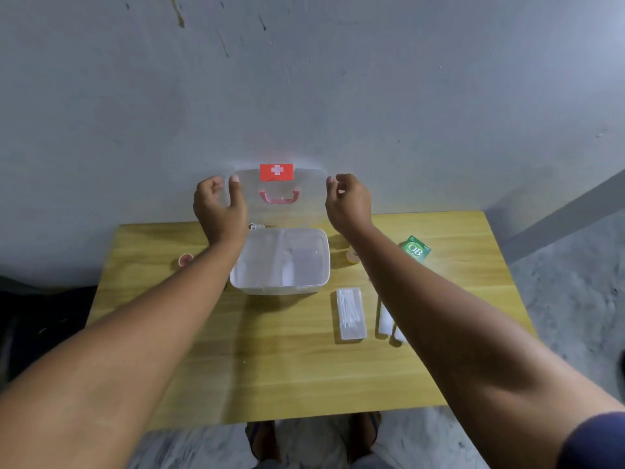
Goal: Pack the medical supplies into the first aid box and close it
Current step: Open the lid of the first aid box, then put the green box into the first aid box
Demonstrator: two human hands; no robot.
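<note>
The clear plastic first aid box (238, 282) stands open at the back middle of the wooden table, nothing visible inside it. Its clear lid (304, 184), with a red cross label and a pink handle, stands upright against the wall. My left hand (220, 206) grips the lid's left edge and my right hand (348, 201) grips its right edge. On the table to the right lie a clear case of cotton swabs (351, 313), two white packets (385, 318) partly hidden by my right forearm, a green box (416, 249) and a yellow roll (352, 255). A small red round tin (185, 259) sits at the left.
The wooden table (270, 367) stands against a grey wall (304, 79). My feet show below the front edge. Grey floor lies to the right and something dark stands at the left of the table.
</note>
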